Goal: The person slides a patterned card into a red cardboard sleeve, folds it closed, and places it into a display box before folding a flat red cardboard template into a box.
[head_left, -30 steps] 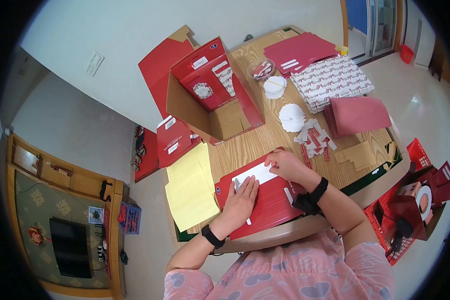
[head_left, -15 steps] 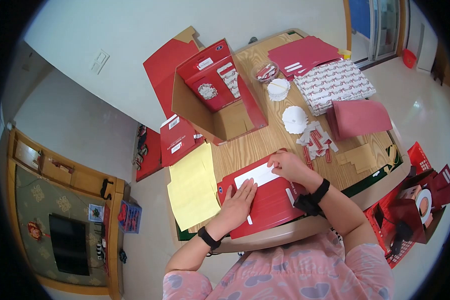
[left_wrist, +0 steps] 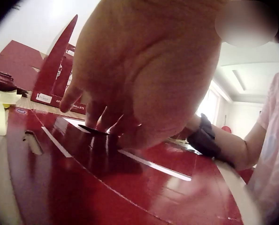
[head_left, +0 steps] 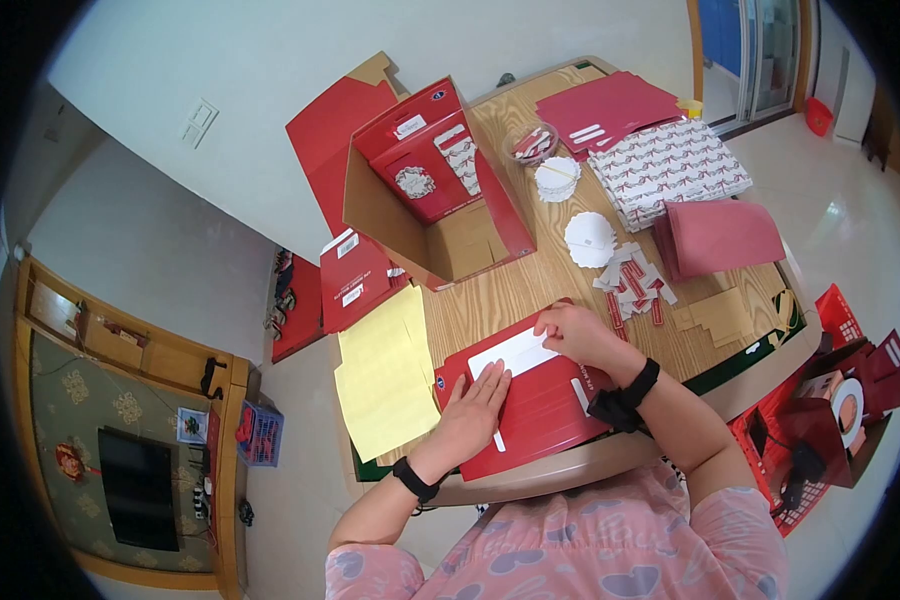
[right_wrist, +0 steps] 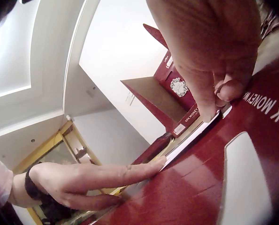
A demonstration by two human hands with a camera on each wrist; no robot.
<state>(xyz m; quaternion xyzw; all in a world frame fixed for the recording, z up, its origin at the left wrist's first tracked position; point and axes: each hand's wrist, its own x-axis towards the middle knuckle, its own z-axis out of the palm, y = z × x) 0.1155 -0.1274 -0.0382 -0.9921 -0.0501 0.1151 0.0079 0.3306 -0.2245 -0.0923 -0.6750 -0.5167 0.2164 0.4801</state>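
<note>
A flat red cardboard panel (head_left: 540, 430) with white lettering and slots lies at the table's near edge. Across its upper part runs a white paper strip (head_left: 505, 350). My left hand (head_left: 475, 408) rests on the strip and panel with fingers stretched out, fingertips over the strip's lower edge. At the strip's right end my right hand (head_left: 582, 338) pinches the corner with curled fingers. Its fingertip (right_wrist: 209, 112) presses right at the strip's edge in the right wrist view. In the left wrist view the left palm (left_wrist: 144, 70) hides most of the strip.
Behind the panel stands an open red box (head_left: 510, 215). Yellow sheets (head_left: 385, 375) lie at the left. Toward the right are small red-and-white labels (head_left: 632, 285), scalloped white cards (head_left: 588, 240), a patterned stack (head_left: 670, 170), dark red sheets (head_left: 720, 235) and cardboard pieces (head_left: 715, 318).
The head view has shifted slightly. My left fingers have slid a little on the white strip, while the right hand keeps its place at the strip's right end.
</note>
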